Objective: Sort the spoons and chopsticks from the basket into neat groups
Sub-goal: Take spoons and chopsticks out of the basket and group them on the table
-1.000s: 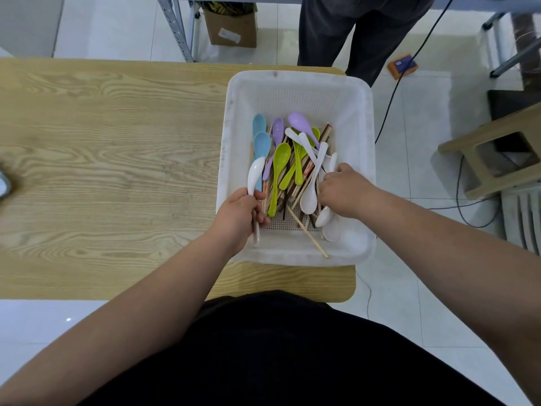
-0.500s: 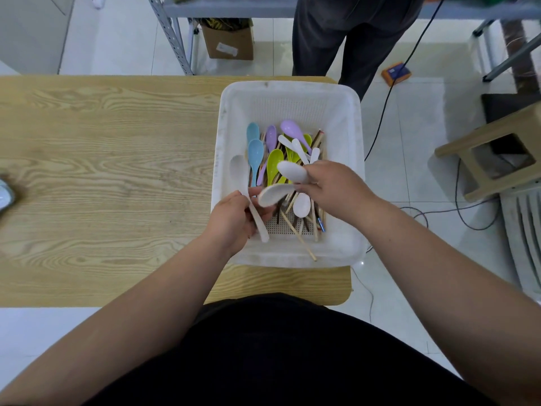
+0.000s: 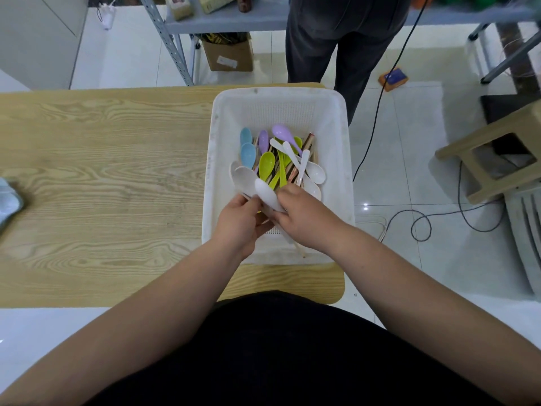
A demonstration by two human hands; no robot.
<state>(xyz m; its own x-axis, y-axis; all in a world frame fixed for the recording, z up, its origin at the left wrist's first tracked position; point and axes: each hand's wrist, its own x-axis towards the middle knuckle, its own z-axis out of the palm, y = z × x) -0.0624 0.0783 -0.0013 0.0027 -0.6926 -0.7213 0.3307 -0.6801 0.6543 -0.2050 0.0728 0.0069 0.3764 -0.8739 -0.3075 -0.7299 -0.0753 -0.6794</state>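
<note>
A white plastic basket (image 3: 336, 136) stands at the right end of the wooden table (image 3: 102, 177). Inside lie blue spoons (image 3: 247, 152), purple spoons (image 3: 281, 132), green spoons (image 3: 267, 167), more white spoons (image 3: 314, 172) and brown chopsticks (image 3: 307, 143). My left hand (image 3: 238, 222) grips the handles of stacked white spoons (image 3: 244, 178) over the basket's near part. My right hand (image 3: 304, 219) pinches another white spoon (image 3: 265, 196) and holds it against that stack. The spoon handles are hidden between my two hands.
A grey cloth (image 3: 7, 200) lies at the table's left edge. A person in dark trousers (image 3: 336, 48) stands behind the basket. A shelf frame (image 3: 172, 45) and cardboard box (image 3: 231, 55) are beyond. A wooden stool (image 3: 494, 153) and cables (image 3: 424, 224) occupy the floor at right.
My right hand carried white spoons from the basket's middle to my left hand. The left hand's stack grew from one white spoon to several, and both hands now meet.
</note>
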